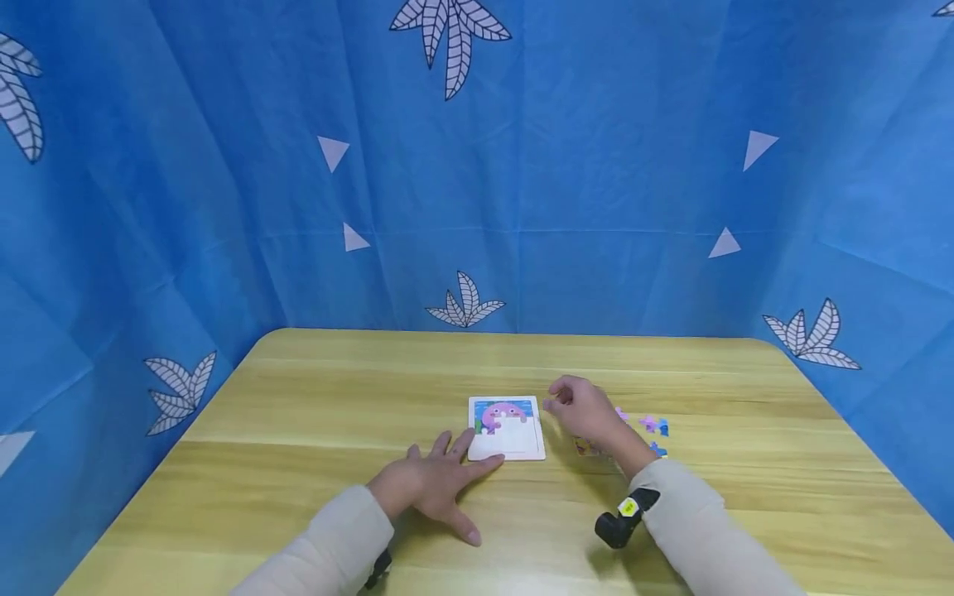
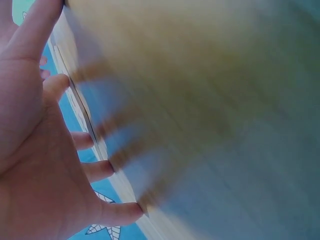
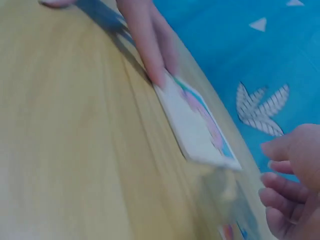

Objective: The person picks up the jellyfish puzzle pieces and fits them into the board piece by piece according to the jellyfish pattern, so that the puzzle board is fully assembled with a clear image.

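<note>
Puzzle board (image 1: 507, 428) is lying flat near the middle of the wooden table (image 1: 298, 414), partly filled: a pink figure on blue across the top, bare white below. Working from near to far, we are resting the left hand (image 1: 432, 488) flat on the tabletop with fingers spread and relaxed, fingertips touching the board's near left corner; it is grasping nothing, only pinning the board. We judge that this bracing matters: keep the fingers on the edge, off the empty slots, so the board is not sliding when a piece goes in. Just beyond and to the right, we are holding the right hand (image 1: 585, 410) raised beside the board's right edge, fingers curled loosely; whether it is pinching a piece we cannot tell, the wrist view being blurred. Loose pieces (image 1: 652, 426) are lying scattered just past that hand. Behind everything, a blue leaf-print cloth (image 1: 596, 165) is hanging around the table.
</note>
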Demonstrator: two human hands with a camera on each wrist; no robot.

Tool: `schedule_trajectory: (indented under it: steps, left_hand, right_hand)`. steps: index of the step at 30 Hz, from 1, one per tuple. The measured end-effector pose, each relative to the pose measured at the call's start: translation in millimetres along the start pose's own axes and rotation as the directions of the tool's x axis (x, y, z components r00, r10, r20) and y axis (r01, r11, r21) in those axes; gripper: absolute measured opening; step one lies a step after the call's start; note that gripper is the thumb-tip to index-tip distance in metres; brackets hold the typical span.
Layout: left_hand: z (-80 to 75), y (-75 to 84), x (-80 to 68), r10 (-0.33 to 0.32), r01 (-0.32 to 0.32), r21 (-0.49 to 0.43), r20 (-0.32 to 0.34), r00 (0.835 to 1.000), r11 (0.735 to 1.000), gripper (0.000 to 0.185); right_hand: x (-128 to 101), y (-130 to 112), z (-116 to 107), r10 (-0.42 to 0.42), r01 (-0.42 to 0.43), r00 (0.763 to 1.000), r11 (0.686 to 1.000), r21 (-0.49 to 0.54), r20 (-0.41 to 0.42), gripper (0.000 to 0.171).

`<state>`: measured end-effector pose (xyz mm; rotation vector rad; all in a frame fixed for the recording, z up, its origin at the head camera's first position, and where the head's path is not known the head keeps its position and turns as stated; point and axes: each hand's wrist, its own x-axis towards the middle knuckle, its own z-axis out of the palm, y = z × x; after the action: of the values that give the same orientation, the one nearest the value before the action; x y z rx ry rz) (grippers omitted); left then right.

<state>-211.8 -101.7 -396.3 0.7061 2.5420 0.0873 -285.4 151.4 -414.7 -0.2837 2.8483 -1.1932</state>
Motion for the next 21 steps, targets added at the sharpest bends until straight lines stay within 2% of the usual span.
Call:
schedule_trajectory:
  steps: [5,12,21]
  left_hand:
    - [1.3,0.4,1.2,0.002,-0.002,-0.021,-0.001,1.000,1.000,0.100]
    - [-1.3,2.9,2.3,0.001,-0.001,-0.017,0.001,1.000,1.000,0.099]
    - [0.6,0.4,1.4,-0.011,0.011,-0.028,-0.003,1.000,1.000,0.100]
  right_hand:
    - [-6.7,18.4,-24.7,0.009,-0.008,1.000,0.998,-0.067,0.024,0.036]
    - [-20.4,40.7,-53.9,0.052,-0.050,0.998,0.995,-0.089,0.025,0.043]
    - [-26.4,59.2,-64.4,0.097,-0.091,0.995,0.985,-0.148,0.037,0.048]
